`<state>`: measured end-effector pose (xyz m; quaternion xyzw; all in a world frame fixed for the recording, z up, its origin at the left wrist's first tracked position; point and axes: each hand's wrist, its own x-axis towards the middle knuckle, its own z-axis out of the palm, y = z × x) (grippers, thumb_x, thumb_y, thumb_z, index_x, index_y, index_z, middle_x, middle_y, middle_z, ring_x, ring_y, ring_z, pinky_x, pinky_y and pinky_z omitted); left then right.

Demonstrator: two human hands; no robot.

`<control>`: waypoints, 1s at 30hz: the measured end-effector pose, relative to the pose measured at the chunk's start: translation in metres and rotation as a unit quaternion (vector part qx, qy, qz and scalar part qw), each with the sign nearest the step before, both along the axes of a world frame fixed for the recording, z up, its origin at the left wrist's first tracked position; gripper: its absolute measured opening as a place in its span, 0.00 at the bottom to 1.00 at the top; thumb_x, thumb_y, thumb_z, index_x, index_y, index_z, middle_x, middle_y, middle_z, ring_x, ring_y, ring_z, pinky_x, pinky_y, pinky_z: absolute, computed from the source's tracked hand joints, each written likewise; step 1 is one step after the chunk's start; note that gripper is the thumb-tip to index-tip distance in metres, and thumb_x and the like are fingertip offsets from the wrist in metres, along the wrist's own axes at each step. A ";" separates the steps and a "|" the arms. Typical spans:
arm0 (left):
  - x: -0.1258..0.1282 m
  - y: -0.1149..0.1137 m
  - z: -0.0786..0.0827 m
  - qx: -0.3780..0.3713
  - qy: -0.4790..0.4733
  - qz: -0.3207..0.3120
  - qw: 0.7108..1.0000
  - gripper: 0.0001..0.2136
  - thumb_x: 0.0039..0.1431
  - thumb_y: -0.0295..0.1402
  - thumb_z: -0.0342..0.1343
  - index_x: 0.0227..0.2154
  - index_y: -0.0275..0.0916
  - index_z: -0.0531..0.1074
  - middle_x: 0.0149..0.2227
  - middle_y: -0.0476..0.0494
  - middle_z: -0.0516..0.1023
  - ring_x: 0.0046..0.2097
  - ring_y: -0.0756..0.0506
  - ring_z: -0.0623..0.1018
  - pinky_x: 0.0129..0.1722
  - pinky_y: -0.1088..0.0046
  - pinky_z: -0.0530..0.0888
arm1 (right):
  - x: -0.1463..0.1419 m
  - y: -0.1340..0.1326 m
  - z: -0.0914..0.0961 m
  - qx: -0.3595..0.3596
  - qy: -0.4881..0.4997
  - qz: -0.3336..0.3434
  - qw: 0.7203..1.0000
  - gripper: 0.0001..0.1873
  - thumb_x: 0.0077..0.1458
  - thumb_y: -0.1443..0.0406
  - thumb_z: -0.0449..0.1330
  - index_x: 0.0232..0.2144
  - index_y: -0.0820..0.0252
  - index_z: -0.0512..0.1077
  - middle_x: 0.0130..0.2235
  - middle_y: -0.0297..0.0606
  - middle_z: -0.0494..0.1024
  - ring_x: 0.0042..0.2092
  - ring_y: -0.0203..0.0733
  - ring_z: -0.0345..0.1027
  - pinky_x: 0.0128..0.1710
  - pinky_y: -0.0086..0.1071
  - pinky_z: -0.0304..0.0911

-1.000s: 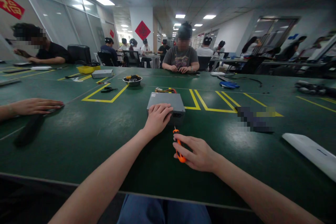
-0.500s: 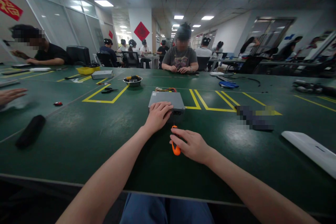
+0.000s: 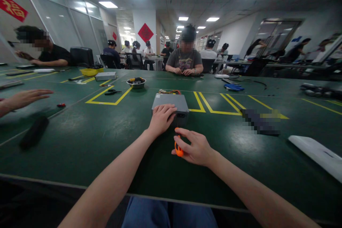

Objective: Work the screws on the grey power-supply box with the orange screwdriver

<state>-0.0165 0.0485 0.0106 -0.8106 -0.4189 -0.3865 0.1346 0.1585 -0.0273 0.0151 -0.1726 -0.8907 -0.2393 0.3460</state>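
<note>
A grey metal computer power supply (image 3: pixel 173 100) lies on the green table in front of me, its wires coming out at the back. My left hand (image 3: pixel 161 118) rests on its near left part, fingers bent over the top, holding it. Just in front of the box, my right hand (image 3: pixel 192 145) has its fingertips around the handle of an orange and black screwdriver (image 3: pixel 180 151). The screwdriver points away from me towards the near face of the power supply, below its socket. Its thin shaft and tip are too faint to make out.
A person's hand (image 3: pixel 29 98) reaches in from the left, above a black case (image 3: pixel 34 131). A metal bowl (image 3: pixel 136 84) with tools, black pliers-like tool (image 3: pixel 112 92), blue gloves (image 3: pixel 233 87) and a white device (image 3: pixel 316 155) lie around. Another person (image 3: pixel 184 58) sits opposite.
The screwdriver handle has turned a little between my right fingers. My left hand and the power supply stay in place. At the left, the other person's hand has moved further into view.
</note>
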 end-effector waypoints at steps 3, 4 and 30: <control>0.000 0.000 0.000 -0.003 0.003 0.003 1.000 0.10 0.61 0.32 0.47 0.44 0.44 0.68 0.50 0.47 0.72 0.52 0.46 0.68 0.51 0.63 0.61 | 0.001 0.003 -0.003 0.004 0.048 0.018 0.999 0.10 0.55 0.60 0.57 0.35 0.60 0.63 0.41 0.47 0.74 0.34 0.38 0.72 0.30 0.30 0.68; 0.000 0.000 0.001 -0.005 0.004 0.004 1.000 0.10 0.61 0.32 0.47 0.45 0.44 0.68 0.50 0.47 0.72 0.52 0.45 0.68 0.50 0.63 0.61 | 0.002 0.004 -0.004 -0.007 0.059 0.023 0.998 0.10 0.55 0.60 0.58 0.34 0.60 0.62 0.41 0.47 0.74 0.34 0.38 0.72 0.30 0.29 0.68; 0.000 0.001 -0.001 0.002 0.002 0.006 1.000 0.10 0.61 0.32 0.48 0.45 0.45 0.68 0.50 0.49 0.72 0.52 0.47 0.69 0.51 0.65 0.60 | 0.004 -0.006 0.000 -0.059 0.014 0.060 0.996 0.15 0.58 0.58 0.52 0.43 0.63 0.62 0.44 0.51 0.71 0.38 0.42 0.72 0.32 0.32 0.69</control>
